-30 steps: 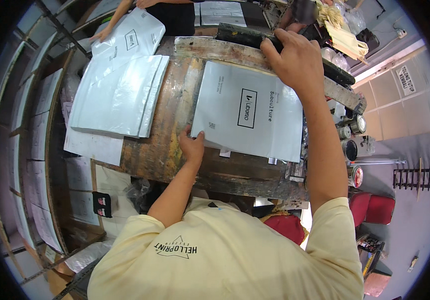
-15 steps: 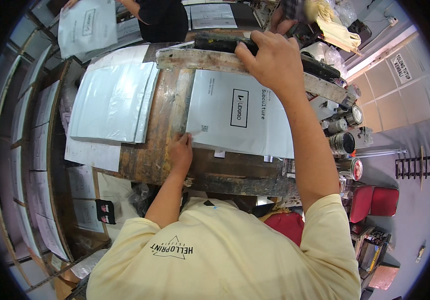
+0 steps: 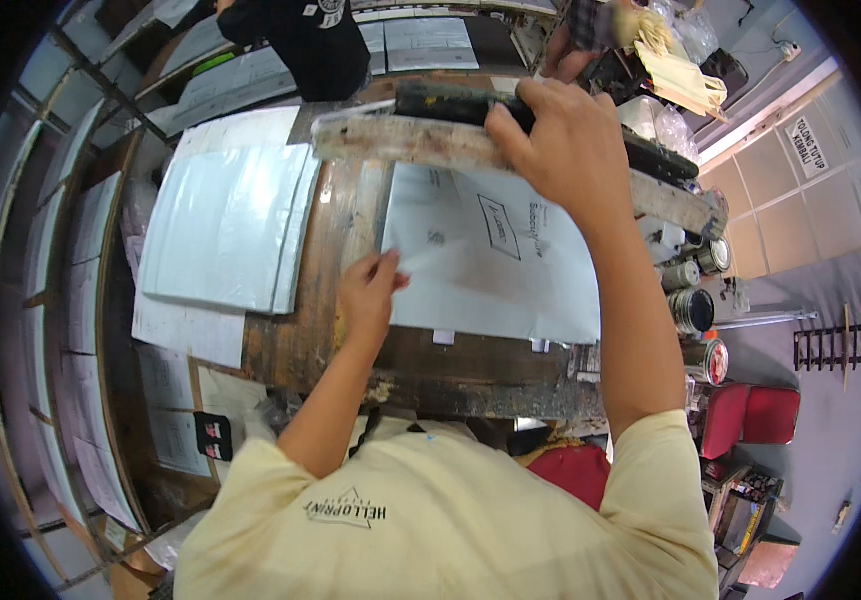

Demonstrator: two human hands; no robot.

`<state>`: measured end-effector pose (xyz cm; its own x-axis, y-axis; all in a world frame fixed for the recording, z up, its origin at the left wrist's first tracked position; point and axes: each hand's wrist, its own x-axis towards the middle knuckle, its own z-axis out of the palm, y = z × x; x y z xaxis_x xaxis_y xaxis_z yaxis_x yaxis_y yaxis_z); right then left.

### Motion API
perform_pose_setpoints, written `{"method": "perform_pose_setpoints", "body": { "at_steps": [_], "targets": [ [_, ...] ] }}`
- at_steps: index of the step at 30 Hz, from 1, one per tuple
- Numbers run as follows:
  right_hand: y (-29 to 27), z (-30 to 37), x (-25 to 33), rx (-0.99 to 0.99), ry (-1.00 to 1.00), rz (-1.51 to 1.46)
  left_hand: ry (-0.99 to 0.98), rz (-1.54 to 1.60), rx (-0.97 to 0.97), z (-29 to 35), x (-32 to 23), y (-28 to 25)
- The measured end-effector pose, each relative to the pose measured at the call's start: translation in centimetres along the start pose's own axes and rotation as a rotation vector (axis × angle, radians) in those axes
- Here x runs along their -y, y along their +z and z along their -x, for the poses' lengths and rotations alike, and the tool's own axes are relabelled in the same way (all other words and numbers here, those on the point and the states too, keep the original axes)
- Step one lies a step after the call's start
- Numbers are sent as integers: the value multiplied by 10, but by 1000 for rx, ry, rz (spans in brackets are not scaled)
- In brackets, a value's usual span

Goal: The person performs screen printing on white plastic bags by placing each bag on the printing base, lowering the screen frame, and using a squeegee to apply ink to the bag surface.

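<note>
My right hand (image 3: 575,145) is closed over the near bar of a raised, worn wooden screen-printing frame (image 3: 420,142). A black bar that looks like a squeegee handle (image 3: 450,103) lies along its top, partly behind my fingers. Under the frame is a white plastic sheet or mailer bag (image 3: 490,295) with black print, on a stained wooden table (image 3: 290,335). My left hand (image 3: 370,290) pinches its left edge, which is lifted and makes the print look bent. To the left rests a stack of glossy white plastic bags (image 3: 220,235).
Racks with printed sheets (image 3: 95,290) line the left side. Ink cans (image 3: 690,310) stand at the right, near red chairs (image 3: 750,413). A person in black (image 3: 315,50) stands across the table, and another person's hand (image 3: 570,62) is beyond the frame.
My left hand has lifted the sheet's left edge and moved slightly right. The frame stays raised in my right hand. The co-worker's held white bag has left the view at the upper left.
</note>
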<state>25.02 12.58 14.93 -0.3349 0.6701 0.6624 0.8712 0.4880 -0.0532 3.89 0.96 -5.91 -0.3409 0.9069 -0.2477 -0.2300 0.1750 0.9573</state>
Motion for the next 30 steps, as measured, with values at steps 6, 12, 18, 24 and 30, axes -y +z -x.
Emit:
{"method": "perform_pose_setpoints", "body": {
  "at_steps": [6, 12, 18, 24, 30],
  "targets": [
    [-7, -14, 0, 72, 57, -44, -121, -68, -95, -71, 10, -120],
    [-8, -33, -3, 140, 67, -15, -232, -362, -190, -206, -13, -277],
    [-8, -42, -3, 204, 119, -20, -196, -742, -227, -319, -56, -400],
    [-10, -37, -1, 243, 114, 21, 5, -1291, -385, -402, -86, -412],
    [-8, -18, -3, 168, 65, 21, 635, -1900, -1435, -416, -95, -352]
  ]
}}
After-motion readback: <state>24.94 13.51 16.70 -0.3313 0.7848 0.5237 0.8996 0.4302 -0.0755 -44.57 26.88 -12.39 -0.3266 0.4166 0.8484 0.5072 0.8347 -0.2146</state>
